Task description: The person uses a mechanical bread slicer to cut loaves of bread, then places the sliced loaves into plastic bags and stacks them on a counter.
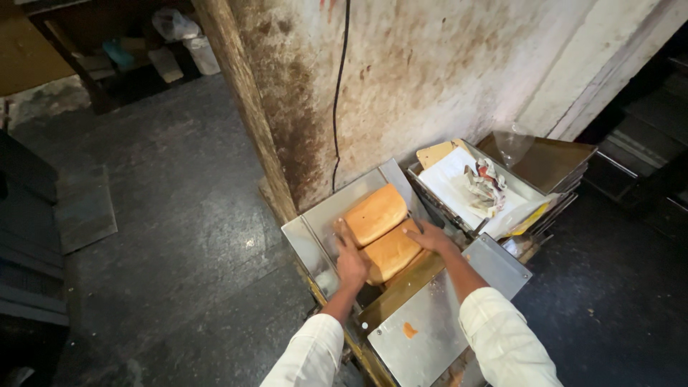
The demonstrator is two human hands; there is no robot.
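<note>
While flanked by both hands [390, 251] | near loaf [390, 252] lies between

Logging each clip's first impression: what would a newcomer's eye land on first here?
Two golden-brown bread loaves lie end to end on a slanted steel machine tray at the centre. The left hand and right hand press against the nearer loaf's two sides. Behind rises a stained, peeling plaster wall, with crumpled paper in stacked metal trays to the right.

Golden-brown loaves [380, 229] on a grey steel machine [430, 330], cream sleeves [502, 337].
</note>
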